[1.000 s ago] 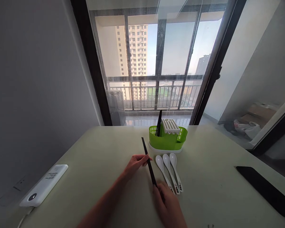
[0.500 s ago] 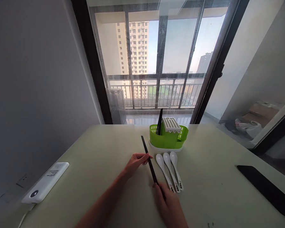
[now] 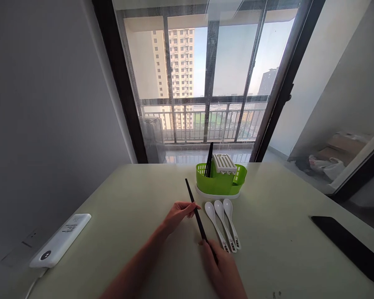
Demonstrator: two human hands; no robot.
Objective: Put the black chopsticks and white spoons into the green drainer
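Observation:
Black chopsticks (image 3: pixel 200 224) slant over the table, their thin tips pointing away and lying close together. My left hand (image 3: pixel 178 214) pinches them around the middle. Near the thick end, my right hand (image 3: pixel 220 265) is closed round them. Three white spoons (image 3: pixel 220 209) lie side by side to the right of the chopsticks, bowls pointing away. Behind the spoons stands a green utensil holder (image 3: pixel 220 184) on a white base, with a white slotted top (image 3: pixel 225 163). More black chopsticks (image 3: pixel 209 160) lean upright in its left compartment.
A white device (image 3: pixel 60 241) with a cable rests at the left side of the pale table (image 3: pixel 127 199). A flat black object (image 3: pixel 349 247) lies at the right edge. A large window is beyond the table.
The chopsticks' far tips, slightly apart before, now look together. Both hands keep nearly the same places and grips.

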